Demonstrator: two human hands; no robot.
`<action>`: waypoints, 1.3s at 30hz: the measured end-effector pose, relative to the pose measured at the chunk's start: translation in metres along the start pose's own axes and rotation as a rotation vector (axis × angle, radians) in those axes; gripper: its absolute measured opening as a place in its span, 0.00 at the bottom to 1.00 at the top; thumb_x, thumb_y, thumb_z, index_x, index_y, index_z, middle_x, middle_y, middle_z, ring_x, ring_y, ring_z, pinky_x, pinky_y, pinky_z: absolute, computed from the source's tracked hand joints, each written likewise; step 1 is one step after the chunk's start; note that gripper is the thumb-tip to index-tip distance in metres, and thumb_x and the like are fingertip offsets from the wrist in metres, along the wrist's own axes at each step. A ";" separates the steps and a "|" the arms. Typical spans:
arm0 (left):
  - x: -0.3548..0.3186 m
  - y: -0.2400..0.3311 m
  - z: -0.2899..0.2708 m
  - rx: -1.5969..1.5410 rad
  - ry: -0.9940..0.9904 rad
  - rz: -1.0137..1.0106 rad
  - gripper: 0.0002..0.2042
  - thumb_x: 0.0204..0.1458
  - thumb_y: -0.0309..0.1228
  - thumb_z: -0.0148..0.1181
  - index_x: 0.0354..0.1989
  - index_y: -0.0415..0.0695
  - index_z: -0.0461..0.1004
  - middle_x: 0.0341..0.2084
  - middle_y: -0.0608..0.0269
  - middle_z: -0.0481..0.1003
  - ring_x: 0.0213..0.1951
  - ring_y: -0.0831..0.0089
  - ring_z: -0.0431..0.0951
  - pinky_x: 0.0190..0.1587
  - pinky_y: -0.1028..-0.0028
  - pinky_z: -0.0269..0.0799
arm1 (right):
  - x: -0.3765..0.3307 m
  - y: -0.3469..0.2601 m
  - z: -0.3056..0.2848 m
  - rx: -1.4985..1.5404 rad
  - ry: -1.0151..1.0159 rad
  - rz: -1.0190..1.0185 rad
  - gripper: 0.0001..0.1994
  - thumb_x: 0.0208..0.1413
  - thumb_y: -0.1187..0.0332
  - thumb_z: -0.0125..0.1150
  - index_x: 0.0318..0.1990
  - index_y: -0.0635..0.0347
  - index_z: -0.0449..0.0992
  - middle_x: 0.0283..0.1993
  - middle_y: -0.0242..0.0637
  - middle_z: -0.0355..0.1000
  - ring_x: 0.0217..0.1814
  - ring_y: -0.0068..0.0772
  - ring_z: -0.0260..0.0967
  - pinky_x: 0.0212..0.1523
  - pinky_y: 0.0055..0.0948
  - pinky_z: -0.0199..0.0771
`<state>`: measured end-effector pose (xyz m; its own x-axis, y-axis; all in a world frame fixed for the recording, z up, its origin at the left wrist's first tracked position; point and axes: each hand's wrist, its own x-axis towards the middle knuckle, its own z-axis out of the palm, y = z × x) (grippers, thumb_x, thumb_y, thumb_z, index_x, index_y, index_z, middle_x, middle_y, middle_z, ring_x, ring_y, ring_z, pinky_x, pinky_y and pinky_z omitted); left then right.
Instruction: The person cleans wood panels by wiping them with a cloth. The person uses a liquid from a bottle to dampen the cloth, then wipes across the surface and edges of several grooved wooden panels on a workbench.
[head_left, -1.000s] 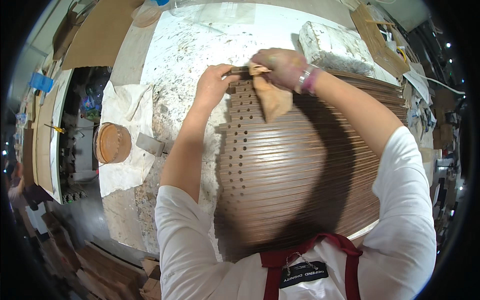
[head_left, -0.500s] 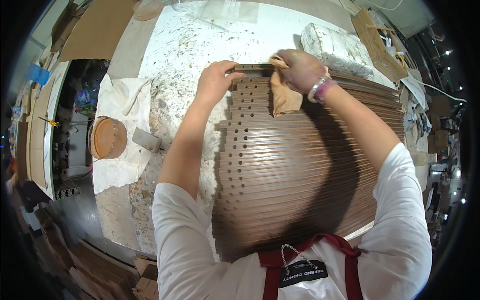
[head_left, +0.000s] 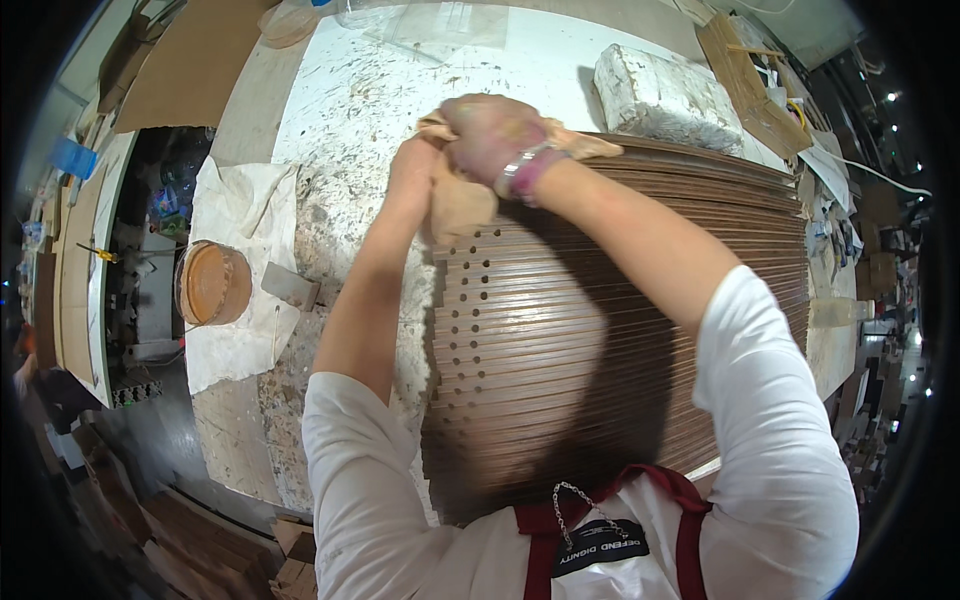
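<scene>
A tan cloth (head_left: 463, 205) is bunched under my right hand (head_left: 490, 140), whose fingers close round it at the far left end of a row of dark brown wooden strips (head_left: 560, 300). One part of the cloth hangs toward me over the strips' ends, another trails to the right. My left hand (head_left: 410, 165) is right beside it, at the strips' left ends; its fingers are hidden behind the cloth and my right hand. The strips lie side by side, with paired round holes near their left ends. The farthest strip's left end is covered.
Left on the paint-spotted table (head_left: 350, 110) are a tub of orange-brown stuff (head_left: 215, 285), a white cloth (head_left: 235, 350) and a small grey block (head_left: 290, 285). A whitish wrapped block (head_left: 665, 100) sits beyond the strips, near a wooden box (head_left: 755, 90) at far right.
My right hand has swept left along the far strip with the cloth, up against my left hand. The left hand has barely moved, and its fingers are now covered.
</scene>
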<state>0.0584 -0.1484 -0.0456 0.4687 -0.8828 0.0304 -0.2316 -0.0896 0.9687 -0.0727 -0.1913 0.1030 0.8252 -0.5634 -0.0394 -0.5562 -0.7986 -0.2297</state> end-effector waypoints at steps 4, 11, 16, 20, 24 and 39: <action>-0.002 0.002 0.007 -0.322 -0.024 -0.161 0.13 0.54 0.35 0.55 0.41 0.41 0.78 0.32 0.51 0.78 0.35 0.58 0.78 0.40 0.64 0.73 | -0.004 0.018 0.001 0.069 -0.003 0.015 0.09 0.54 0.66 0.55 0.42 0.54 0.76 0.37 0.38 0.76 0.42 0.40 0.75 0.43 0.36 0.73; 0.010 -0.002 0.002 -0.215 -0.021 -0.389 0.16 0.57 0.37 0.47 0.42 0.40 0.78 0.31 0.54 0.77 0.34 0.65 0.76 0.39 0.69 0.72 | 0.004 0.003 0.012 -0.042 0.110 -0.084 0.11 0.49 0.66 0.61 0.40 0.55 0.76 0.36 0.39 0.76 0.40 0.42 0.74 0.42 0.39 0.73; -0.015 0.034 0.002 0.368 -0.096 0.159 0.11 0.48 0.31 0.63 0.41 0.48 0.80 0.32 0.53 0.78 0.34 0.55 0.76 0.39 0.63 0.72 | -0.024 0.031 -0.013 0.146 -0.056 0.159 0.11 0.55 0.64 0.56 0.44 0.53 0.76 0.35 0.38 0.76 0.36 0.36 0.75 0.40 0.35 0.74; -0.008 0.017 0.006 0.129 -0.037 0.169 0.09 0.50 0.31 0.59 0.39 0.46 0.79 0.31 0.54 0.78 0.34 0.58 0.76 0.38 0.63 0.71 | -0.019 0.032 -0.001 0.047 0.045 0.020 0.11 0.53 0.66 0.58 0.44 0.54 0.77 0.36 0.40 0.76 0.39 0.37 0.76 0.41 0.36 0.75; 0.004 -0.011 0.000 -0.332 -0.041 -0.069 0.10 0.52 0.28 0.54 0.40 0.45 0.79 0.31 0.54 0.78 0.34 0.62 0.77 0.38 0.67 0.72 | -0.001 0.010 0.017 0.005 0.206 -0.162 0.09 0.50 0.68 0.58 0.40 0.54 0.76 0.37 0.41 0.76 0.42 0.42 0.74 0.44 0.40 0.74; -0.011 0.025 -0.002 0.274 -0.058 0.073 0.10 0.48 0.29 0.61 0.40 0.45 0.80 0.32 0.55 0.79 0.34 0.60 0.78 0.38 0.67 0.72 | 0.000 0.046 0.027 -0.029 0.311 -0.269 0.08 0.53 0.63 0.58 0.37 0.56 0.75 0.35 0.39 0.74 0.39 0.42 0.74 0.39 0.38 0.75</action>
<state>0.0492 -0.1398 -0.0215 0.3948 -0.9157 0.0754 -0.4880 -0.1394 0.8617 -0.0956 -0.2229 0.0662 0.8750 -0.3672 0.3155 -0.3308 -0.9293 -0.1643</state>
